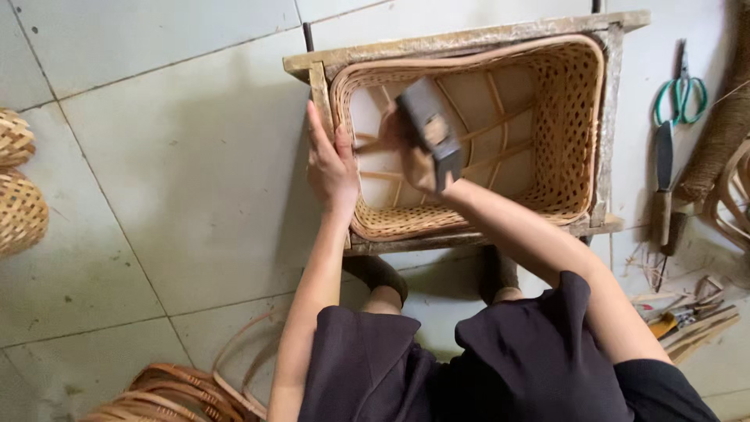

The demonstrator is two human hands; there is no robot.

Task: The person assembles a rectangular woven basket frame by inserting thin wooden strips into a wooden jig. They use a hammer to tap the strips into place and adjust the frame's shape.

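A rectangular woven basket [547, 125] is seated inside a worn wooden frame [469, 41] on the tiled floor [172, 156], its open mouth turned up toward the camera and its thick cane rim [469, 59] lying just inside the frame's top bar. Pale splints are seen crossing its flat bottom, and an open lattice weave is shown on its right wall. Inside the basket, near its left end, a dark blocky hammer [430, 125] is gripped by the right hand [412, 156], the fingers being closed around the handle with the head raised and tilted toward the upper left. The right forearm is stretched diagonally from the lower right, across the basket's near rim, with the elbow bent beside a dark sleeve. The left hand [332, 164] is laid flat over the basket's left rim and the frame post, fingers extended upward and pressed against the edge rather than closed around anything; its arm is held nearly straight, running down to the body. Below the frame, two feet in dark shoes [379, 273] are placed on the tiles. To the right of the frame, green-handled scissors [680, 94] and a long knife [664, 180] are laid on the floor, with cane scraps nearby. Coiled cane strips [187, 387] are piled at lower left, and two small woven baskets [17, 187] are partly seen at the left edge.
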